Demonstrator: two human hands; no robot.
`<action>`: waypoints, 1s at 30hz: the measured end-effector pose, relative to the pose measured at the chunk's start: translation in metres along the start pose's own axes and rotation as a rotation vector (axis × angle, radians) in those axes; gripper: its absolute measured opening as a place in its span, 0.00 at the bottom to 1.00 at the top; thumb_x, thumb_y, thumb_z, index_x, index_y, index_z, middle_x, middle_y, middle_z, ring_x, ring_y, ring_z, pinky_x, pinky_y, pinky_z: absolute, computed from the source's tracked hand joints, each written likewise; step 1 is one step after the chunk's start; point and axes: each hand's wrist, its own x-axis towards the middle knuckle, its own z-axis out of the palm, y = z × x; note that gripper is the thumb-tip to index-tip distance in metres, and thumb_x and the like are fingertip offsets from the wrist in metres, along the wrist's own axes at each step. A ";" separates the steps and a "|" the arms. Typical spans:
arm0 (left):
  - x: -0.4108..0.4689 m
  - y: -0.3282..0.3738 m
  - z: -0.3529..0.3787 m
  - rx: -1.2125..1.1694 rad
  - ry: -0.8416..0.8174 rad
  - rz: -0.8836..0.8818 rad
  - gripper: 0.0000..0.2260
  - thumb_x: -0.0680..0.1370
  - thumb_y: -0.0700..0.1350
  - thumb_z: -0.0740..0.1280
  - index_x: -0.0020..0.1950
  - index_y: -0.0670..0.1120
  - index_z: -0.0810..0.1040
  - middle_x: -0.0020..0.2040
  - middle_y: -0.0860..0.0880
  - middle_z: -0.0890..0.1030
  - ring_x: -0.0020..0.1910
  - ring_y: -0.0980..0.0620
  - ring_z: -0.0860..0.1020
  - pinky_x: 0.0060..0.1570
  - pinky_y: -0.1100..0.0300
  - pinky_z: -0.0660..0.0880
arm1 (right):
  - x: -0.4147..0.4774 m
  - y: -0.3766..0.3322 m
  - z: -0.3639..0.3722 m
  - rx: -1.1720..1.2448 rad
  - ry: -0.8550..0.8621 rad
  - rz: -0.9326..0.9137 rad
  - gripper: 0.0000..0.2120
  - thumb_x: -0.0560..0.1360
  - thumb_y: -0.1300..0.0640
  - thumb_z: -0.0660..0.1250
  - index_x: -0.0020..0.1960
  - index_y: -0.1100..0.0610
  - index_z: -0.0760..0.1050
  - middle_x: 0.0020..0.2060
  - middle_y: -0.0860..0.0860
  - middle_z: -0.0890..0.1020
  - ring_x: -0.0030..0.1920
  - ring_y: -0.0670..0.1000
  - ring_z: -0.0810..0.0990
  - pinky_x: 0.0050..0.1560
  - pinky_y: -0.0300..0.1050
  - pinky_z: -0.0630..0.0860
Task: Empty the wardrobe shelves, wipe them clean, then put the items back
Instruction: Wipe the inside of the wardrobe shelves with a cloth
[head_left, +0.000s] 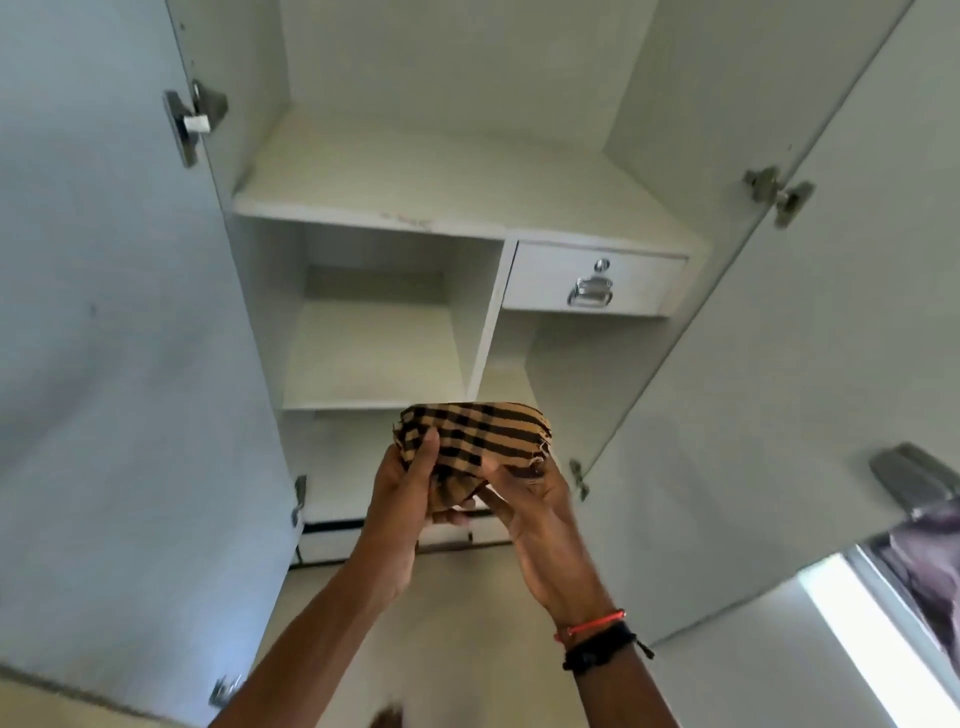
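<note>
White wardrobe (452, 171) w/ L door (104, 312) & R door (810, 364) standing open. Tan floor (467, 623) showing below. Bright light strip (862, 654) shining at btm right.

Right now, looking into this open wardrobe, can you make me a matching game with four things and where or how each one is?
Things:
1. drawer
2. red band
3. checked cloth
4. top shelf

Places or states:
a. gripped by the left hand and right hand
b. white, above the drawer
c. shut, with a metal handle
d. on the right hand's wrist

Pairs: 1-c, 2-d, 3-a, 4-b
</note>
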 end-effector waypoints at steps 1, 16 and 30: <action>0.022 0.014 0.008 0.003 -0.003 0.015 0.17 0.78 0.57 0.61 0.60 0.48 0.75 0.45 0.44 0.85 0.36 0.46 0.83 0.32 0.54 0.80 | 0.031 -0.011 0.003 -0.055 -0.001 -0.030 0.23 0.74 0.56 0.72 0.67 0.58 0.72 0.60 0.55 0.81 0.63 0.55 0.79 0.65 0.57 0.74; 0.270 0.148 -0.029 0.850 0.402 0.713 0.13 0.74 0.47 0.70 0.58 0.49 0.76 0.50 0.54 0.82 0.49 0.55 0.79 0.50 0.61 0.73 | 0.333 -0.135 0.016 -0.339 -0.018 -0.721 0.19 0.74 0.78 0.58 0.57 0.59 0.75 0.48 0.51 0.82 0.47 0.47 0.82 0.51 0.47 0.81; 0.393 0.234 -0.089 1.650 0.447 0.222 0.31 0.79 0.60 0.45 0.76 0.45 0.63 0.77 0.47 0.63 0.76 0.50 0.59 0.71 0.53 0.54 | 0.612 -0.126 0.047 -1.311 -0.872 -1.088 0.19 0.82 0.43 0.55 0.66 0.47 0.76 0.71 0.46 0.71 0.73 0.48 0.66 0.72 0.54 0.62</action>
